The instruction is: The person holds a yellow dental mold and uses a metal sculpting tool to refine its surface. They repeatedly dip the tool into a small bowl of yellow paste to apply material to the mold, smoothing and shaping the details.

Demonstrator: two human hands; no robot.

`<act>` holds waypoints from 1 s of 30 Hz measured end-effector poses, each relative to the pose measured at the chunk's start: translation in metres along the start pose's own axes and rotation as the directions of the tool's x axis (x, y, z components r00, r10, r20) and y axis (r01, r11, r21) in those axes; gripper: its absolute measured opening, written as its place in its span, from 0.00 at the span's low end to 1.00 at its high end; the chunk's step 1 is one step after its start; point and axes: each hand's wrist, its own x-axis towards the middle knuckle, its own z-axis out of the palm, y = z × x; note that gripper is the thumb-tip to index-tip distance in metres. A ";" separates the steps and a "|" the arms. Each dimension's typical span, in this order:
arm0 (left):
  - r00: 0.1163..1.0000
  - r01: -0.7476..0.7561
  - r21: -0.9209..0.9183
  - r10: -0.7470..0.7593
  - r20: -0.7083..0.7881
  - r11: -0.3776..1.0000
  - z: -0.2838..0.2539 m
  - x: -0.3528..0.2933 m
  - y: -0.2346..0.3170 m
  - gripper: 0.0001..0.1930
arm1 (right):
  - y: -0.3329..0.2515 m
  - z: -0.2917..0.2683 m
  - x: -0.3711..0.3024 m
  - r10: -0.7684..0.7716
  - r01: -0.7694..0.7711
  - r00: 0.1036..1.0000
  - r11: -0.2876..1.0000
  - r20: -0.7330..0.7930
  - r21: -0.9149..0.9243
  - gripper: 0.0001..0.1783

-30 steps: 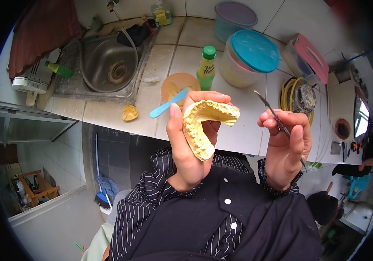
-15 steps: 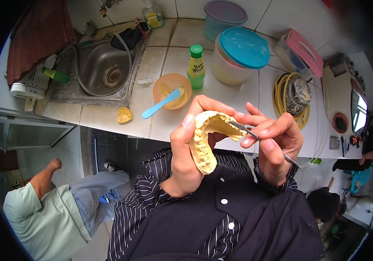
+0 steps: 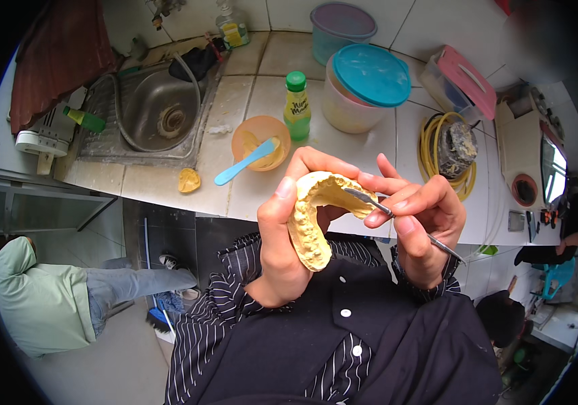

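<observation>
Beyond the left hand (image 3: 278, 246), the counter (image 3: 255, 199) is carrying a bowl (image 3: 243, 136) and bottle (image 3: 296, 101); beyond the right hand (image 3: 426, 223), a hose (image 3: 428, 152).

"What sits on the bench (image 3: 353, 148)?"

"Sink (image 3: 154, 108) at upper left, bowl (image 3: 237, 145) to its right, one end of a spatula (image 3: 240, 168) in the bowl. A lump (image 3: 189, 180) lies just below the sink."

"Further right?"

"Bottle (image 3: 297, 115) at upper centre, tub (image 3: 349, 111) beside it, box (image 3: 468, 84) at upper right, hose (image 3: 432, 162) below the box."

"Mid-frame?"

"Left grip (image 3: 281, 246) around a cast (image 3: 311, 233). Right of it, the right grip (image 3: 445, 206) holds a tool (image 3: 363, 197), its tip at the cast's inner side."
</observation>
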 end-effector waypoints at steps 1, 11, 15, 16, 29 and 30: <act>1.000 -0.003 -0.001 0.003 -0.002 1.000 0.000 0.000 0.000 0.26 | 0.000 -0.001 0.000 -0.009 0.009 1.000 1.000 0.010 -0.009 0.03; 1.000 -0.011 0.019 0.011 0.001 1.000 0.003 -0.002 -0.003 0.27 | -0.004 -0.009 -0.003 -0.076 0.080 0.995 0.996 0.069 -0.045 0.04; 0.998 -0.059 0.122 0.059 0.003 0.991 0.006 -0.002 -0.005 0.27 | -0.007 -0.011 -0.006 -0.118 0.121 0.991 0.991 0.058 -0.064 0.04; 0.998 -0.064 0.149 0.067 -0.015 0.987 0.008 -0.003 -0.005 0.27 | -0.009 -0.012 -0.006 -0.128 0.136 0.988 0.986 0.081 -0.101 0.04; 0.988 -0.145 0.213 0.153 -0.022 0.966 0.008 -0.004 -0.013 0.28 | -0.011 -0.017 -0.007 -0.182 0.198 0.975 0.972 0.130 -0.123 0.05; 0.990 -0.133 0.213 0.138 -0.007 0.968 0.006 -0.004 -0.013 0.28 | -0.012 -0.017 -0.007 -0.176 0.196 0.975 0.971 0.138 -0.140 0.05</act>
